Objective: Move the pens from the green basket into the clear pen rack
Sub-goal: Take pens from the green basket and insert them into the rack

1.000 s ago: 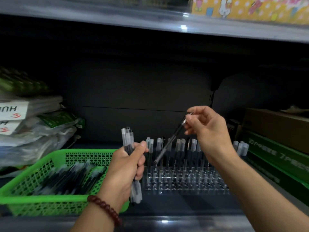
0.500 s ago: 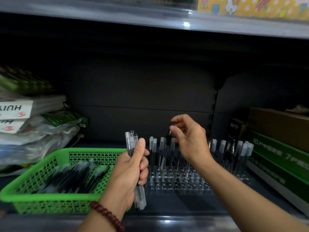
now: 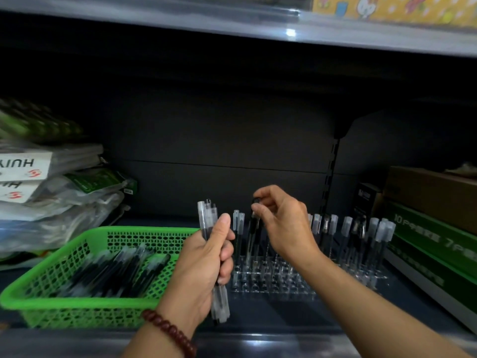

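Observation:
A green basket at the lower left holds several dark pens. My left hand grips an upright bundle of pens just right of the basket. The clear pen rack stands on the shelf behind my hands, with several capped pens standing in it. My right hand pinches the top of one black pen that stands nearly upright over the rack's left part, its tip down among the holes.
Plastic-wrapped packs are stacked at the left. Green and brown boxes line the right side, with a small black box behind the rack. The upper shelf edge hangs overhead.
My right hand moved left and down, turning the single pen from slanted to nearly upright over the rack. The left hand kept its bundle and barely moved.

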